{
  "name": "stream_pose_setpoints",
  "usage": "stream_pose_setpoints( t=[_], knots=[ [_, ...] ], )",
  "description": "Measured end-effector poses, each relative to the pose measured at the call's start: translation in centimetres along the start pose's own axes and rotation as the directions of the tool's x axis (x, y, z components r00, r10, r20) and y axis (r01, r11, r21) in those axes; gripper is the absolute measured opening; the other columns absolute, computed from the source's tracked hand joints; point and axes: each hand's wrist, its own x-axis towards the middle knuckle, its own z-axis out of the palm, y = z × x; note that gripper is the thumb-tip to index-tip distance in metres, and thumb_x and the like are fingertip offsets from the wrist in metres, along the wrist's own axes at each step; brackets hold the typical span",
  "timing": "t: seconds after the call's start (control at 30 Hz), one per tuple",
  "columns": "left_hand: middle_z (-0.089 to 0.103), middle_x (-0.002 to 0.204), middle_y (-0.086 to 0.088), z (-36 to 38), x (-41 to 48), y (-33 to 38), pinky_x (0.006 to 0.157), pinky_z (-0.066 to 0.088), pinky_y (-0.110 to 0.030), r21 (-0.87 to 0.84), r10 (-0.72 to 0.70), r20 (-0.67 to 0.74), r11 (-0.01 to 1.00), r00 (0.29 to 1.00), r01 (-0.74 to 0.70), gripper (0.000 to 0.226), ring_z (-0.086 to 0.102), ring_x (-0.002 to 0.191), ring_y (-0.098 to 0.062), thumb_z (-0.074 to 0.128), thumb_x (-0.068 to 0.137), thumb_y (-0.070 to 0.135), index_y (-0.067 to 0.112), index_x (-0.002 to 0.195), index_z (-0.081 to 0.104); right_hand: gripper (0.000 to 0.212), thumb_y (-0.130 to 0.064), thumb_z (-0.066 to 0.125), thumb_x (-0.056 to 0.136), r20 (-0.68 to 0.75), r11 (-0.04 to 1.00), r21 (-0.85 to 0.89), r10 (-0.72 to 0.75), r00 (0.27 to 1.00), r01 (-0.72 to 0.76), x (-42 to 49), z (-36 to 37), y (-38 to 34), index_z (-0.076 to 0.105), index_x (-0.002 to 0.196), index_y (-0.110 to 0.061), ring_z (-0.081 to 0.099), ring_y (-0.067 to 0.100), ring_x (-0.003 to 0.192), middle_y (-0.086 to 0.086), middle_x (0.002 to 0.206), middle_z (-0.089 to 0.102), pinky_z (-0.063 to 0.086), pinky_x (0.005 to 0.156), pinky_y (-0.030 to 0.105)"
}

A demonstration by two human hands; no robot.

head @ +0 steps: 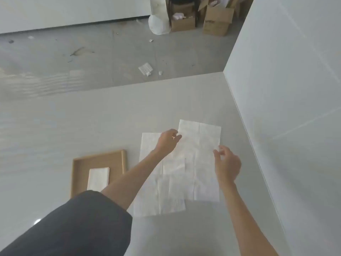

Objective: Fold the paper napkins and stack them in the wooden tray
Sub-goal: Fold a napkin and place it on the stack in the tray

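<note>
The left hand pinches the left edge of the top napkin near its far corner, fingers curled; the right hand pinches its right edge; this unfolded sheet overlaps a second napkin lying flat on the white surface; one folded napkin lies inside the wooden tray, left of them.
</note>
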Motion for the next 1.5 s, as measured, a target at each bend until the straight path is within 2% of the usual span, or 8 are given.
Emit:
stream_pose_setpoints(
  t=[0.27,0.53,0.63,0.8,1.07,1.23,1.4,1.5],
  knots=[
    [0.066,0.109,-0.015,4.0,9.2,0.8,0.088,0.052,-0.045,0.130,-0.181,-0.063,0.974,0.981,0.188,0.023,0.062,0.104,-0.035,0.056,0.099,0.032,0.012,0.110,0.053,0.035,-0.034,0.064,0.094,0.038,0.944,-0.099,0.319,0.947,-0.314,7.3,4.4,0.6,0.067,0.118,-0.009,0.065,0.037,0.107,0.013,0.113,0.074,0.045,0.091,0.042],
    [0.066,0.096,-0.004,6.7,10.5,-0.2,0.093,0.050,-0.044,0.016,-0.244,-0.155,0.968,0.957,0.249,0.050,0.062,0.104,-0.028,0.071,0.090,0.024,0.008,0.132,0.049,0.022,-0.016,0.066,0.089,0.039,0.921,-0.049,0.387,0.921,-0.385,8.4,6.5,1.9,0.065,0.110,-0.010,0.065,0.038,0.105,0.013,0.107,0.074,0.045,0.090,0.042],
    [0.056,0.082,0.007,6.6,10.3,0.8,0.093,0.050,-0.041,-0.088,-0.255,-0.121,0.965,0.959,0.245,0.044,0.062,0.098,-0.025,0.069,0.092,0.018,0.009,0.132,0.051,0.026,-0.012,0.061,0.091,0.050,0.928,0.034,0.369,0.928,-0.371,8.8,6.2,2.2,0.065,0.117,-0.009,0.065,0.037,0.109,0.012,0.112,0.074,0.045,0.096,0.043],
    [0.045,0.072,0.005,4.8,7.7,3.1,0.065,0.040,-0.025,-0.337,-0.177,0.010,0.926,0.984,0.170,0.009,0.046,0.068,-0.014,0.054,0.099,0.014,0.009,0.099,0.062,0.031,-0.005,0.050,0.096,0.067,0.892,0.353,0.278,0.958,-0.283,8.7,3.4,1.4,0.062,0.124,-0.010,0.056,0.027,0.093,0.016,0.109,0.060,0.044,0.089,0.034],
    [0.063,0.076,0.003,-2.1,-4.5,3.1,0.066,0.049,-0.033,-0.784,-0.153,0.167,0.579,0.974,0.225,0.024,0.061,0.067,-0.015,0.049,0.099,0.007,0.016,0.077,0.056,0.045,-0.005,0.052,0.096,0.367,0.788,0.578,-0.020,0.930,-0.211,6.8,-4.8,-2.5,0.059,0.135,-0.028,0.065,0.019,0.083,-0.004,0.113,0.067,0.053,0.065,0.018],
    [0.065,0.081,-0.010,-4.0,-14.4,-4.2,0.073,0.058,-0.040,-0.742,-0.408,0.065,0.590,0.911,0.317,0.026,0.064,0.073,-0.025,0.039,0.098,-0.005,0.007,0.093,0.061,0.043,0.001,0.052,0.097,0.506,0.761,0.647,-0.372,0.778,-0.057,2.1,-6.1,-10.7,0.063,0.129,-0.026,0.053,0.009,0.069,-0.004,0.109,0.072,0.043,0.059,0.015],
    [0.060,0.096,-0.023,-5.8,-20.4,-10.0,0.068,0.059,-0.034,-0.793,-0.610,-0.010,0.488,0.793,0.365,0.019,0.068,0.075,-0.033,0.033,0.095,-0.008,0.002,0.096,0.048,0.043,-0.002,0.047,0.099,0.628,0.762,0.621,-0.623,0.466,0.183,-5.1,-3.8,-18.3,0.067,0.122,-0.032,0.050,0.013,0.072,-0.009,0.104,0.071,0.044,0.067,0.015],
    [0.055,0.117,-0.014,-8.2,-22.8,-11.9,0.073,0.046,-0.028,-0.734,-0.589,-0.221,0.625,0.777,0.266,0.030,0.058,0.097,-0.026,0.043,0.079,0.009,0.013,0.109,0.047,0.047,-0.001,0.043,0.099,0.686,0.755,0.584,-0.655,0.316,0.298,-8.8,-2.9,-21.4,0.067,0.122,-0.033,0.051,0.017,0.074,-0.015,0.101,0.070,0.044,0.070,0.017]
  ],
)
